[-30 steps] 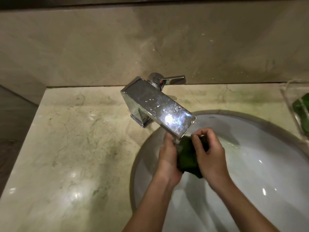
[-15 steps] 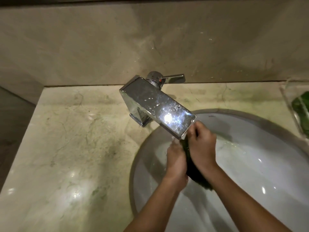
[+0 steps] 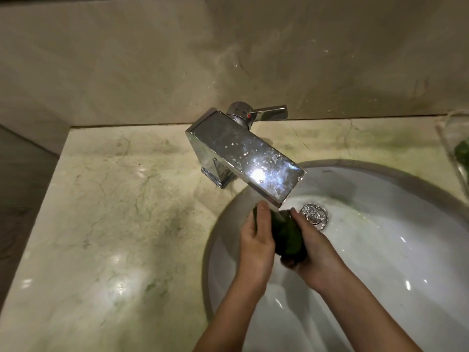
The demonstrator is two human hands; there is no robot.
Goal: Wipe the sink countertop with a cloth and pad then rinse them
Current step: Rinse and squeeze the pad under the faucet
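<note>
Grip, left hand: closed round the green pad from its left side, thumb up over the top edge, the fingers hidden behind it.
Grip, right hand: closed on the same pad from the right and from below, fingers curled under the lower end.
Green pad: dark green and bunched up between the two hands; from here I cannot say whether it is the pad or the cloth. It is held above the sink basin, just under the mouth of the faucet.
Water: a thin stream falls from the spout onto the top of the pad.
Sink basin: white, round and set under the tabletop. In it are the two hands, the pad and a shallow film of water that ripples around the drain.
Drain: a chrome plug just beside the right hand's fingertips, wet and shining.
Faucet: a square chrome block speckled with drops, standing at the basin's back left rim and reaching out over the bowl; its lever points to the right.
Tabletop: pale veined stone, glossy with light spots and faint green smears.
Clear container: on the tabletop at the far right edge, cut off by the frame. Something green lies inside it, too little in view to name.
</note>
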